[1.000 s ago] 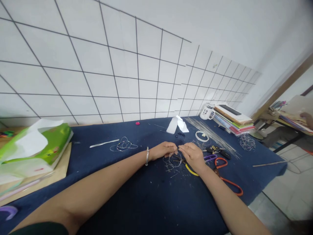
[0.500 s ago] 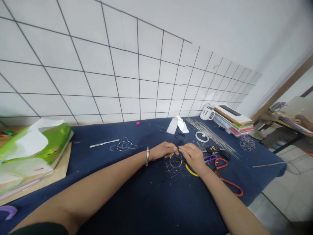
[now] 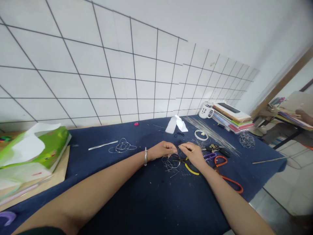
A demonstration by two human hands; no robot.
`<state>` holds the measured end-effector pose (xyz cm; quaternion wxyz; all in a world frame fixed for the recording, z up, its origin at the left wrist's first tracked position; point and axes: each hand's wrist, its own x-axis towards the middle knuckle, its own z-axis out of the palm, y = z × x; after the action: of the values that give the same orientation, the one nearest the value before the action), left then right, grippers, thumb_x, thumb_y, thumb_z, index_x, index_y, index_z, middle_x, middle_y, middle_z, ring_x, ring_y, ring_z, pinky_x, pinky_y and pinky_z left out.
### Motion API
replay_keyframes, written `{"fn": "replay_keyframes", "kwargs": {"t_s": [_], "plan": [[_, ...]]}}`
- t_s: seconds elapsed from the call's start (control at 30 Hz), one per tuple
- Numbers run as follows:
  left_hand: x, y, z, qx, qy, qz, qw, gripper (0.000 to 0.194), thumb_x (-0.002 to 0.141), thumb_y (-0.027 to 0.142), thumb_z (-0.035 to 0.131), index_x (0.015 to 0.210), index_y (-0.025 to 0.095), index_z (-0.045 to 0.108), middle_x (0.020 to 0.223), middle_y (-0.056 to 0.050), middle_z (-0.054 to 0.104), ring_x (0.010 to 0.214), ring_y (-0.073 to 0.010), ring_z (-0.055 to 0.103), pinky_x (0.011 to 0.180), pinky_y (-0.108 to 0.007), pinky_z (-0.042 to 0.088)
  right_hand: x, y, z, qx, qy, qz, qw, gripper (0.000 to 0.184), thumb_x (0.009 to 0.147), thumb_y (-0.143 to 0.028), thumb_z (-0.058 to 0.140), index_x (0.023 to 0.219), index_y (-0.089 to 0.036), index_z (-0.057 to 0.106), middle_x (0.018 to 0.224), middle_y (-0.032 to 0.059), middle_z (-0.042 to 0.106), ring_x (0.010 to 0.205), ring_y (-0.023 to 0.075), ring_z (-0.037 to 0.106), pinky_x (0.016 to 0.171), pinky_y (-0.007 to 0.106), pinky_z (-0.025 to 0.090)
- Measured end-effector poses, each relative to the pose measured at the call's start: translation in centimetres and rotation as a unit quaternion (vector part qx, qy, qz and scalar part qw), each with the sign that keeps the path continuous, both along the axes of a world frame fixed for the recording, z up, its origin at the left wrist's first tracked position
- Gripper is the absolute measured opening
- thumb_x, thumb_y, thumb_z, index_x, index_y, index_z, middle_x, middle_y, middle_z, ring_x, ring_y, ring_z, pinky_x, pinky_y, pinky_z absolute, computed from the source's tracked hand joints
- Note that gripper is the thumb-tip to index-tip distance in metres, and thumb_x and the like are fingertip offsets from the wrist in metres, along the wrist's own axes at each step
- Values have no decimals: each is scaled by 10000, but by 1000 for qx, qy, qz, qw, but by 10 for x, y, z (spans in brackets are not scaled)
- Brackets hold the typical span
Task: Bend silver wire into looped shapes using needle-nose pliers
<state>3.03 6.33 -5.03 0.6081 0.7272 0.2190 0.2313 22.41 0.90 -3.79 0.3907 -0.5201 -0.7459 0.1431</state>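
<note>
The fingers of the left hand (image 3: 163, 150) are pinched on a thin wire loop (image 3: 180, 161), which hangs just below them over the dark-blue cloth (image 3: 156, 202) on the counter. The fingers of the right hand (image 3: 193, 154) are closed at the tips beside the left ones; anything between them is too small to make out. Near the right hand lie yellow-handled pliers (image 3: 191, 170) and orange-handled shears (image 3: 232, 180). Farther out are a white ring (image 3: 201, 140), long straight wires (image 3: 210, 132) and a mug (image 3: 204, 112); at far left, a green tissue pack (image 3: 55, 143).
</note>
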Motion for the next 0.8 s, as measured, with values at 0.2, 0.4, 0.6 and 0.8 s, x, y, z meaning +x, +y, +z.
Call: {"fn": "replay_keyframes", "kwargs": {"t_s": [0.2,0.4,0.6,0.8], "plan": [[1,-2,1,-7,-1,14,1000,303,759,408,541,830,119,596,550,35,446,475,-52,349,453,-179,256,-1,-3,1,-8,12,1,1000,238,821,-343,471,829,-203,664,779,20,655,734,144,582,686,256,437],[2,-2,1,1,-9,7,1000,279,759,378,547,861,123,595,569,37,445,489,-51,355,462,-175,268,-4,-4,0,-15,-6,2,1000,248,823,-338,460,778,-190,654,719,9,636,691,133,567,645,232,418],[2,0,-4,1,-11,3,1000,257,801,354,482,896,132,572,583,31,463,474,-54,366,452,-175,289,-5,-5,0,-26,-3,-3,1000,229,814,-311,467,775,-186,655,698,2,633,653,126,562,618,225,413],[3,1,-5,7,-17,-1,1000,296,805,389,478,950,142,555,589,33,466,463,-49,356,450,-172,286,-4,-6,2,-22,2,-5,1000,238,813,-322,464,769,-186,654,693,3,635,653,130,565,611,226,414]]}}
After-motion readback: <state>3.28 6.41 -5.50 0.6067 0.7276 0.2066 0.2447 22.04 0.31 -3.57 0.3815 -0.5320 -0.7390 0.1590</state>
